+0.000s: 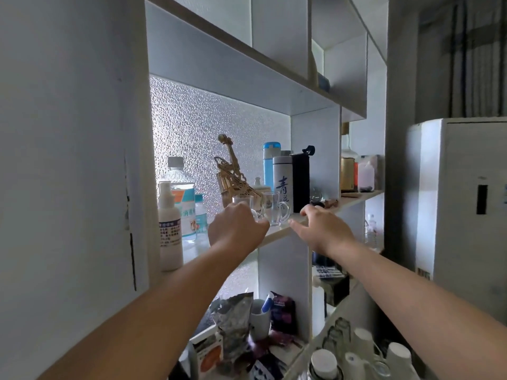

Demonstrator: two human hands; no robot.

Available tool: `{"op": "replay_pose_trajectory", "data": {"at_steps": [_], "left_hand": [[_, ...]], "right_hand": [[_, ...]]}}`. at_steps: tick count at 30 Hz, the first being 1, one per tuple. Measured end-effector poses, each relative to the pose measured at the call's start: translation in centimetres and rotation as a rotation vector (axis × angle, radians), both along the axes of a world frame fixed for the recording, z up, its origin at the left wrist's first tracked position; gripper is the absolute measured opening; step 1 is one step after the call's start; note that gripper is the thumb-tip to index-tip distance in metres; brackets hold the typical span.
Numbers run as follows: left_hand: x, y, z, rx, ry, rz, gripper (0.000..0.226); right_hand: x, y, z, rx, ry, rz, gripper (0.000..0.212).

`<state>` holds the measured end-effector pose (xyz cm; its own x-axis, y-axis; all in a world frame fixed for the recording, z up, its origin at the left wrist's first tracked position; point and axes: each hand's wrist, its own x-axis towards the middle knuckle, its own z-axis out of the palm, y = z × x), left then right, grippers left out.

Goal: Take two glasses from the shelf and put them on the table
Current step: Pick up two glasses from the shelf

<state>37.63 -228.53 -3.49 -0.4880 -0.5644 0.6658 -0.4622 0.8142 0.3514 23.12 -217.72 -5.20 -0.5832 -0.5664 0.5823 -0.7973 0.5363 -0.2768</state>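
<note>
Two clear handled glasses stand near the front edge of the middle shelf (285,231). My left hand (237,226) is curled around the left glass (242,201), whose rim shows above my knuckles. The right glass (274,209) stands free just to the right, handle pointing right. My right hand (319,229) hovers at the shelf edge to the right of it, fingers spread, holding nothing and a short gap away from the glass.
Behind the glasses stand a wooden violin model (233,171), a white flask (282,182), a blue flask (270,163) and a black flask (300,182). Bottles (170,223) crowd the shelf's left end. Lower shelves hold packets and paper cups (362,341). A white appliance (466,201) stands at right.
</note>
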Motion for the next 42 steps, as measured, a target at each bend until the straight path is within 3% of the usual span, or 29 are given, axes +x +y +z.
{"op": "replay_pose_trajectory", "data": {"at_steps": [7, 14, 29, 36, 42], "left_hand": [[-1.5, -2.1, -0.2, 0.114, 0.042, 0.009, 0.038], [-2.5, -2.9, -0.7, 0.164, 0.078, -0.044, 0.04], [-2.8, -2.7, -1.3, 0.22, 0.196, -0.111, 0.045], [-2.7, -3.0, -1.5, 0.281, 0.232, -0.149, 0.035], [-2.9, -3.2, -1.5, 0.379, 0.262, -0.17, 0.033]], "right_hand": [[-2.8, -3.1, -0.1, -0.148, -0.195, 0.033, 0.055], [-4.7, -5.4, -1.4, -0.345, -0.341, 0.19, 0.036], [-4.4, -7.1, -1.5, -0.454, -0.308, 0.259, 0.019], [-3.4, -7.0, -0.7, -0.437, -0.446, 0.309, 0.004], [-3.0, -6.7, -0.6, -0.446, -0.488, 0.368, 0.015]]}}
